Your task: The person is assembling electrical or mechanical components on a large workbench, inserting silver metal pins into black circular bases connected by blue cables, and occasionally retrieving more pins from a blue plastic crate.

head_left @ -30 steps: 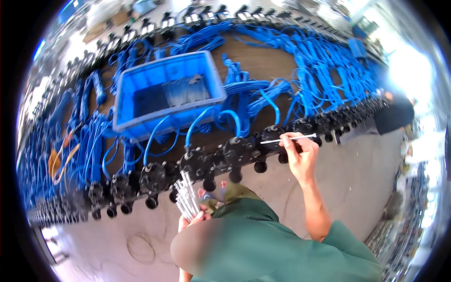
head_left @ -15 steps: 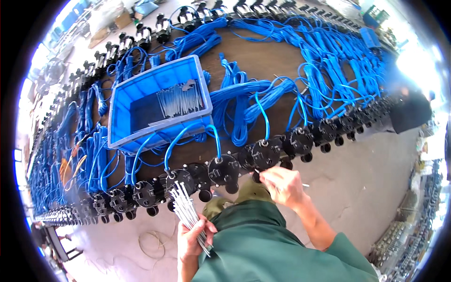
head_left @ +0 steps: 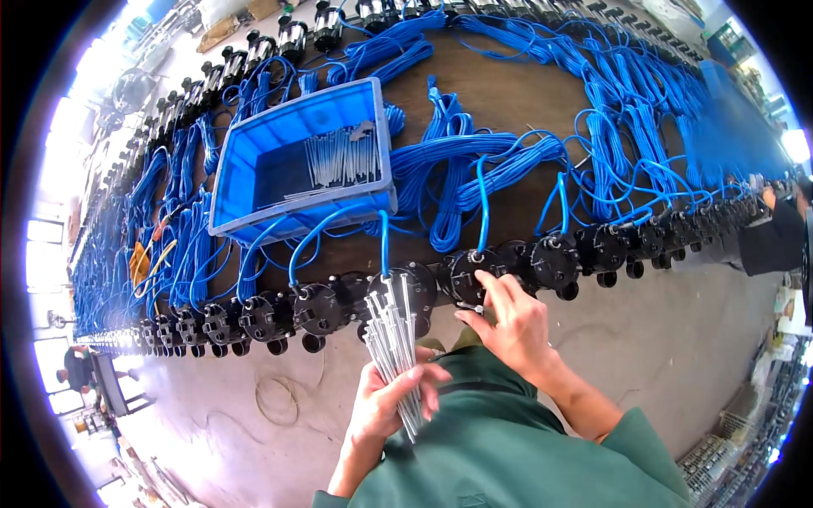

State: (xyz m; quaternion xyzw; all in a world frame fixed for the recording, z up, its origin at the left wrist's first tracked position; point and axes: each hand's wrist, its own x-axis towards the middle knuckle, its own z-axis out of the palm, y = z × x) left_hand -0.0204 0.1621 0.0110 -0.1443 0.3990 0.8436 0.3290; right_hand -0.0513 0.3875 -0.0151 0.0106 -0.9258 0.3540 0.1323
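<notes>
While the left hand [head_left: 391,396] squeezes a bunch of long silver rods [head_left: 389,334], the right hand [head_left: 518,334] is by a round black part [head_left: 467,269], thumb and pointing finger apart; I can't tell if it pinches anything. A blue bin [head_left: 292,125] on the brown table [head_left: 508,89] holds more thin rods [head_left: 340,159].

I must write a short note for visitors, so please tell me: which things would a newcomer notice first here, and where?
Probably the blue crate, left of centre on the brown table, with blue cables bundled around it. Nearer the viewer, the left hand holds a fan of silver rods, while the right hand is at the row of black discs along the near edge.
</notes>
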